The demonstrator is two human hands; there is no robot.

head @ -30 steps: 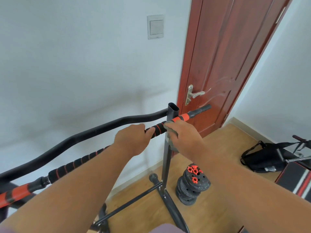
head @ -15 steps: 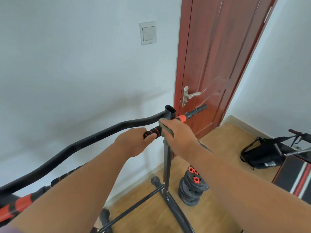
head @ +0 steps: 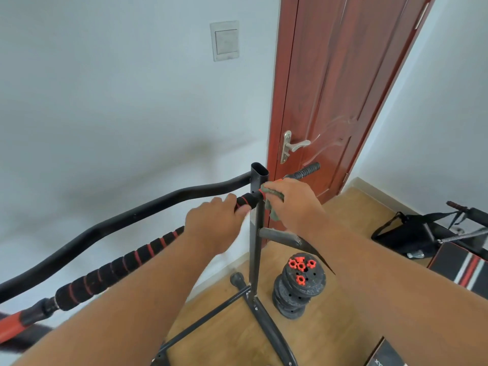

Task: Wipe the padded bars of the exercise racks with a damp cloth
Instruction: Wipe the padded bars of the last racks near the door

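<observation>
Both hands were on the padded bar [head: 126,262] at the rack's upright post [head: 255,233].

The left hand [head: 214,225] curled its fingers over the black foam bar with red rings, just left of the post. The right hand [head: 293,204] gripped the same bar on the far side of the post, its fingers wrapped around a grey-green cloth [head: 273,198] pressed against the padding; part of the cloth hung below the palm. The bar ran from the lower left up toward the door [head: 343,88], its ribbed black end [head: 306,170] showing beyond the right hand. A curved black bar [head: 132,215] ran behind it along the wall. On the wooden floor beside the post stood 1 stack of weight plates [head: 298,286].
</observation>
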